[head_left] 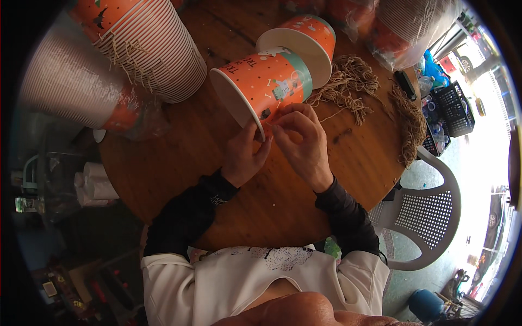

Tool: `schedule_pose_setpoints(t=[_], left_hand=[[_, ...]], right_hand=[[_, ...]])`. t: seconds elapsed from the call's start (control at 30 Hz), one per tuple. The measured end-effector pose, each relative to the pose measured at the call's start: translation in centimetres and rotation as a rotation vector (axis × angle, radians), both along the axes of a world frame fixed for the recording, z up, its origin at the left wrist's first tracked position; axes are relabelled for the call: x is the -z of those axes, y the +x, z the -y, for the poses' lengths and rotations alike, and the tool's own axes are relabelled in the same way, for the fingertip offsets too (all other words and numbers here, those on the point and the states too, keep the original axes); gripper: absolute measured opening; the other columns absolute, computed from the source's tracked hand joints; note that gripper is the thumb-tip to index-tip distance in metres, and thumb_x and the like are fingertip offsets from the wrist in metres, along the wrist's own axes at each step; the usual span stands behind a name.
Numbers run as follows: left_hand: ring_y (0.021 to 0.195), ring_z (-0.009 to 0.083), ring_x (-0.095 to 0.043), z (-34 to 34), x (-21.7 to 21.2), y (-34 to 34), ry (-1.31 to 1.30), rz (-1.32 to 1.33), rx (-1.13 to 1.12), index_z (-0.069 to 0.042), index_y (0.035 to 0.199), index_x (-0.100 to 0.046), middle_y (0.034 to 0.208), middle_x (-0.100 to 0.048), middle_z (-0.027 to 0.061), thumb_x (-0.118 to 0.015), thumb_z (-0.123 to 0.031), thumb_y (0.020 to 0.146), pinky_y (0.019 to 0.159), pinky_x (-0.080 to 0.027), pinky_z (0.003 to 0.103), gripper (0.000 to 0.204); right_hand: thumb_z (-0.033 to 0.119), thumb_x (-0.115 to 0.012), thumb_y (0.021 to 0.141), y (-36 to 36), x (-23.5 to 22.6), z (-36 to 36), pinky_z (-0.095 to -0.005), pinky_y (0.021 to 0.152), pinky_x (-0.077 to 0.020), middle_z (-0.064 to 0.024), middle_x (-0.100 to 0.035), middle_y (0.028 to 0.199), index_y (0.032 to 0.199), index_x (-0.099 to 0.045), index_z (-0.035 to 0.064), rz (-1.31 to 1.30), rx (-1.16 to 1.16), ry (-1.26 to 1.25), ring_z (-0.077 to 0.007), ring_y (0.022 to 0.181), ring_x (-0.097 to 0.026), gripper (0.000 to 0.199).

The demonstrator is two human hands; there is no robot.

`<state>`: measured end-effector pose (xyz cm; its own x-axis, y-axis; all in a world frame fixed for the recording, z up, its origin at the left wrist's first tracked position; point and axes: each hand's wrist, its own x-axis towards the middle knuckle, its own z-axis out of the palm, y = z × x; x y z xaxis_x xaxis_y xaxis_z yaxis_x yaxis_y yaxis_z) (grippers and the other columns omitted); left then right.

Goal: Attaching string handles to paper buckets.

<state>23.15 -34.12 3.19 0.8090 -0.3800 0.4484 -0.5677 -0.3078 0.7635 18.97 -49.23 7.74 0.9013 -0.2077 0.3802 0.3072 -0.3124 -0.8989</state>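
An orange paper bucket [274, 81] with a pale green base band and printed figures lies on its side, its open mouth turned left. My left hand [244, 157] grips the lower rim, fingers inside the mouth and thumb outside. Against the bucket's near wall, close to that rim, my right hand [303, 144] is closed in a pinch; what sits between its fingertips is too small to make out. A second orange bucket [326, 38] lies behind the first, touching its base. Beside them is a loose heap of tan string [350, 87].
Tall nested bucket stacks [157, 49] stand at the left, one in clear plastic [70, 81], with strings hanging off the other. More wrapped buckets [413, 27] are at the far right. Another string bundle [409, 125] hangs over the round wooden table's [217, 228] right edge, near a grey plastic chair [424, 217].
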Motion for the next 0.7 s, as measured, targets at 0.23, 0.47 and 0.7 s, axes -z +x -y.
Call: schedule_pose_setpoints(t=[0.23,0.47,0.7], left_hand=[[0.073,0.0237,-0.066,0.2,-1.5,0.0,-0.076,0.130,0.118,-0.004,0.109,-0.057,0.081,-0.063,0.0117,-0.064,-0.007,0.087,0.064,-0.052,0.033,0.024],[0.069,0.0200,-0.063,0.0,-0.4,1.5,-0.188,-0.011,0.106,-0.001,0.095,-0.062,0.079,-0.061,0.0101,-0.059,0.001,0.088,0.063,-0.050,0.030,0.009],[0.077,0.0162,-0.067,0.4,-0.7,1.5,-0.152,-0.023,0.053,0.000,0.094,-0.061,0.080,-0.062,0.0098,-0.059,0.000,0.087,0.067,-0.052,0.030,0.008]], right_hand=[[0.005,-0.070,0.078,0.1,0.5,-0.2,-0.0364,0.078,-0.0506,-0.0118,-0.057,0.101,0.085,-0.064,0.0019,0.058,0.088,-0.088,-0.0291,0.091,-0.059,0.009],[0.006,-0.069,0.079,0.1,0.9,-0.2,-0.0377,0.077,-0.0510,-0.0129,-0.058,0.100,0.086,-0.064,0.0016,0.021,0.057,-0.116,-0.0299,0.090,-0.061,0.010],[0.007,-0.068,0.080,0.0,1.1,-0.1,-0.0385,0.077,-0.0515,-0.0138,-0.058,0.100,0.091,-0.064,0.0015,-0.044,0.027,-0.043,-0.0318,0.090,-0.061,0.012]])
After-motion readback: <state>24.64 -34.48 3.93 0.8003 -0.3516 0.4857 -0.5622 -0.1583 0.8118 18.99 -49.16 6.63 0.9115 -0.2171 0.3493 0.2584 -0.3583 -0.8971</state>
